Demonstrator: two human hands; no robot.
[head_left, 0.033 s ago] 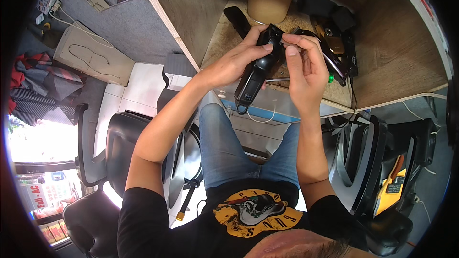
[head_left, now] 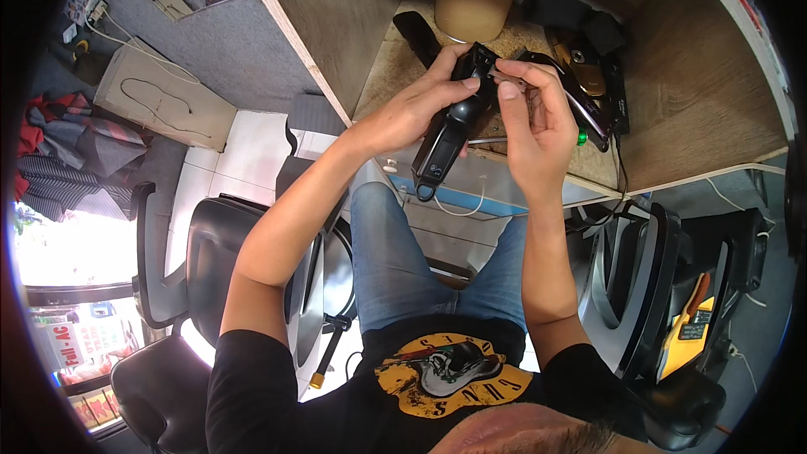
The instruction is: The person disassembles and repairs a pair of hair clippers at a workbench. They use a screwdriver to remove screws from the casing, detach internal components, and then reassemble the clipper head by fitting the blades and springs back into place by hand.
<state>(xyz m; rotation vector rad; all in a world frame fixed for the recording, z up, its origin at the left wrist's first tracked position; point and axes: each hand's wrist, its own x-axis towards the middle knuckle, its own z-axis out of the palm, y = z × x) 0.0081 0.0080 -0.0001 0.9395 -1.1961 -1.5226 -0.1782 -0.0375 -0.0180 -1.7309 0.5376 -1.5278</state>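
In the left hand [head_left: 423,106], fingers wrapped round it, the clipper [head_left: 455,124] is held at upper centre. Just right, a thin plate [head_left: 506,77] is pinched in the right hand [head_left: 540,118], thumb against fingers; it might be dropped should that slight grip slacken.

There, a tiny shift at the right hand [head_left: 542,122]! The tip of the thumb has slid slightly to the left, a touch closer to the black clipper [head_left: 454,126], and the space between thumb and forefinger looks a bit wider. And out it comes into sight: a small greyish piece [head_left: 508,77], showing flat between those two digits, where an instant ago far less of it could be seen. Its exact shape is too small to make out from here.
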